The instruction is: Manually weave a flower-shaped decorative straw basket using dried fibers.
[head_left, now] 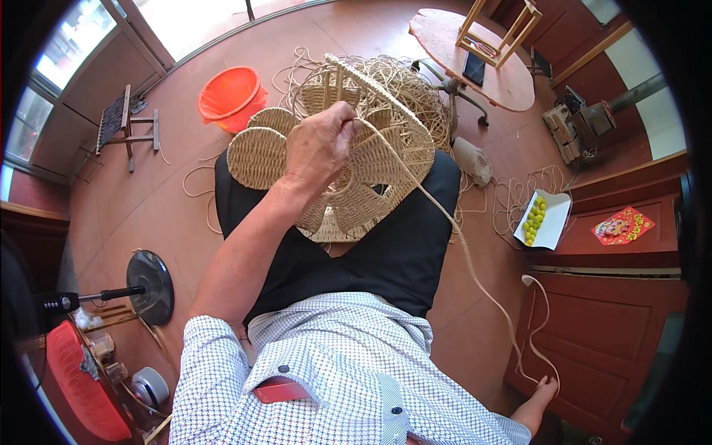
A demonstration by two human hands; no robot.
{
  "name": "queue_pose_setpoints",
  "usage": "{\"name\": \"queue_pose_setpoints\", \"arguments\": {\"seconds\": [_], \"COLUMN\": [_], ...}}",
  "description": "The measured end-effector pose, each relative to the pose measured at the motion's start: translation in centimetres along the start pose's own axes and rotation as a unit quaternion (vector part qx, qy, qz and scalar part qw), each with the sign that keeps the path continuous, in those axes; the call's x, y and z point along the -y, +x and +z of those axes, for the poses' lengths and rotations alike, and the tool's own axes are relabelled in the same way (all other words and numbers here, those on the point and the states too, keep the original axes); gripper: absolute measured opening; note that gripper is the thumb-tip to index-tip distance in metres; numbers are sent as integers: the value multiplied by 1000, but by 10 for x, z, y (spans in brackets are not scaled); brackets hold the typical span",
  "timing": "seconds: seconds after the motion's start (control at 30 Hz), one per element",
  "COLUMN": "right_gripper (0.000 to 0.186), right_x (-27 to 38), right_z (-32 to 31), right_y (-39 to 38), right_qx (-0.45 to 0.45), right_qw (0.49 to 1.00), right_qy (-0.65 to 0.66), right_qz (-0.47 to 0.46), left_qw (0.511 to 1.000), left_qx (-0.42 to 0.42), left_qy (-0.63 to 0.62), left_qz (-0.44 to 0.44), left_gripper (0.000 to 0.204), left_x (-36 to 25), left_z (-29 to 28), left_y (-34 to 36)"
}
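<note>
On my lap rests a woven straw-coloured piece with rounded petal-like panels and a thick braided rim. My left hand is closed in a fist over it, and a natural-fibre cord comes out at its thumb side. That cord runs down to the right, drawn out nearly straight before it sags. My right hand is stretched far out to the lower right, its fingers bent round the cord, whose pale tail loops back up beside the red cabinet. The left fist hides where the cord meets the weave.
A heap of loose cord lies on the floor beyond my knees. An orange bucket stands left of it, near a low stool. At right are a white tray with green fruit and a round table. A fan stands at left.
</note>
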State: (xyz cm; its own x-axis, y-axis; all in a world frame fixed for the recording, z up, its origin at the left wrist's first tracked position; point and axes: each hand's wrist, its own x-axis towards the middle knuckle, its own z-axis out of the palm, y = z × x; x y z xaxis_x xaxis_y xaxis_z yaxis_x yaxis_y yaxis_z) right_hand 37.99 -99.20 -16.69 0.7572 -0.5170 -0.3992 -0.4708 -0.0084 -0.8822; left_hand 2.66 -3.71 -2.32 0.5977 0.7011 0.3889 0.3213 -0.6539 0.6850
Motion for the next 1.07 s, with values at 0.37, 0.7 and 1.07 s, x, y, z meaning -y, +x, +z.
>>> {"name": "queue_pose_setpoints", "arguments": {"seconds": [0.37,0.7,1.07], "right_gripper": [25,50,53], "right_x": [32,-2,-11], "right_z": [405,557,581], "right_y": [-463,-658,-669], "right_qx": [596,532,436], "right_qw": [689,571,554], "right_qy": [-282,-110,-85], "right_qz": [-300,-615,-704], "left_qw": [993,988,985], "left_qx": [-17,-32,-27], "left_qy": [110,133,143], "left_qz": [26,77,96], "left_gripper": [15,9,12], "left_x": [6,7,12], "left_z": [-7,-12,-19], "left_y": [9,5,13]}}
